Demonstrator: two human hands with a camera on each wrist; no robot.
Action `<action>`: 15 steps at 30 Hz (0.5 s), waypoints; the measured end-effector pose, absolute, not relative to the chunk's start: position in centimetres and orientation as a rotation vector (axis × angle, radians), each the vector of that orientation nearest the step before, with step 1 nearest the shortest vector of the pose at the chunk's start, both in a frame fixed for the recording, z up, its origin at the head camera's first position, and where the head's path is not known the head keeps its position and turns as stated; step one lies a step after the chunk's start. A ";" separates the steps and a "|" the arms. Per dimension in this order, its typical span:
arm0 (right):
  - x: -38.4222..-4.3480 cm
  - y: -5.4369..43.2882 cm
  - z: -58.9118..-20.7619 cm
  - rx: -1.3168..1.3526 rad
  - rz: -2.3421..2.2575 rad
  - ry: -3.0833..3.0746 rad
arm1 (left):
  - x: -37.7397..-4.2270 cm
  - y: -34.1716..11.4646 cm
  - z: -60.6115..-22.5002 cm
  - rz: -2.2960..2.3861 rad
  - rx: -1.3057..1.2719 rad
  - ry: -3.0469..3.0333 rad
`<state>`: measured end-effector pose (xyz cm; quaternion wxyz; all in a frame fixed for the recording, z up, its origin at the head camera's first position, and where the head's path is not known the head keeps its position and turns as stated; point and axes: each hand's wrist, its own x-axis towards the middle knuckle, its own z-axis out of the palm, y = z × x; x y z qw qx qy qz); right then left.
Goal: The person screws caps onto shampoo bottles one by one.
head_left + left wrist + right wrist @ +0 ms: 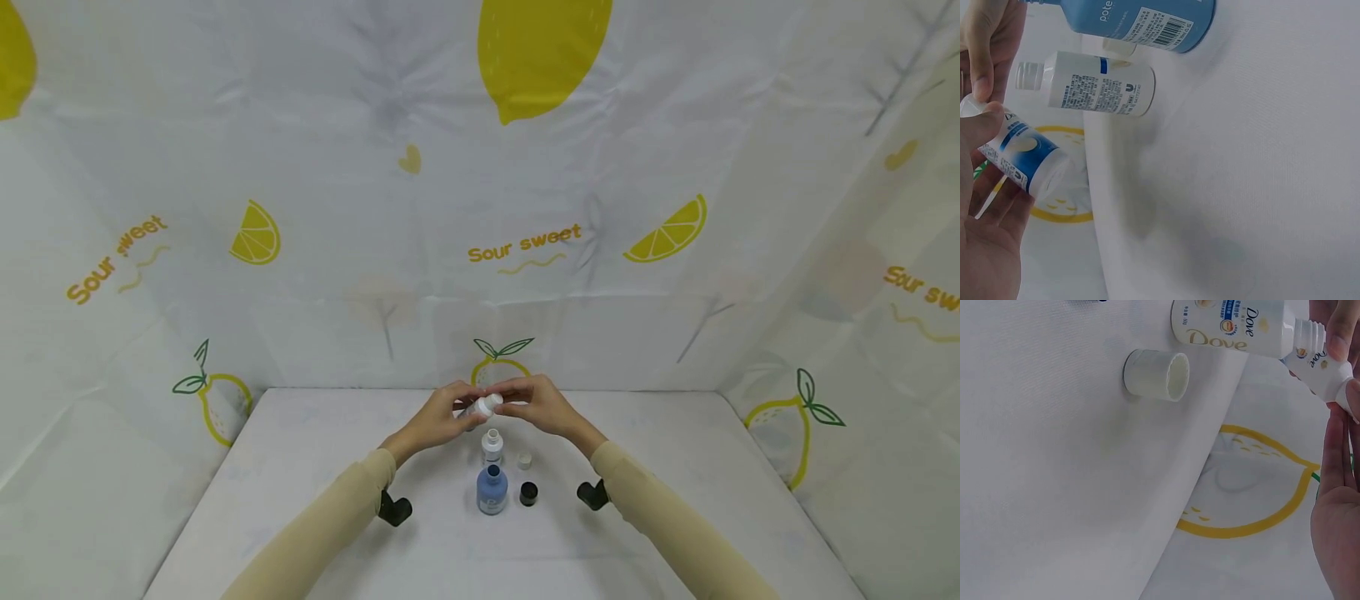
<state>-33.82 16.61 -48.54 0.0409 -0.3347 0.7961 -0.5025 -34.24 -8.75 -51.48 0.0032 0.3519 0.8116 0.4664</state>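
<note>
My left hand (438, 419) grips a small white Dove bottle (1025, 150) with a blue label, held tilted above the far part of the table. Thumb and fingers of my right hand (542, 407) pinch the white cap (494, 400) at its top. Below the hands stands a second white Dove bottle (492, 448), uncapped, its threaded neck bare. In front of it is a larger blue bottle (492, 492), also without a cap. A loose white cap (1155, 375) lies to the right of the uncapped white bottle, and a black cap (528, 493) beside the blue one.
The white-covered table (315, 467) ends at a back wall hung with lemon-print cloth (337, 250), which also covers both sides. Dark wrist cameras (395, 508) sit at the sleeves.
</note>
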 end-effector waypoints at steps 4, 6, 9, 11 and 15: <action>-33.9 16.6 -48.6 -1.001 -1.543 2.447 | -34.3 -8.7 -51.5 1.452 1.097 2.554; -33.8 16.5 -48.6 -0.975 -1.540 2.460 | -34.3 -8.7 -51.5 1.444 1.095 2.565; -33.8 16.5 -48.5 -0.943 -1.532 2.487 | -34.3 -8.6 -51.5 1.440 1.097 2.578; -33.8 16.5 -48.5 -0.929 -1.523 2.506 | -34.3 -8.5 -51.5 1.448 1.104 2.576; -33.8 16.5 -48.5 -0.896 -1.514 2.535 | -34.3 -8.4 -51.6 1.469 1.106 2.557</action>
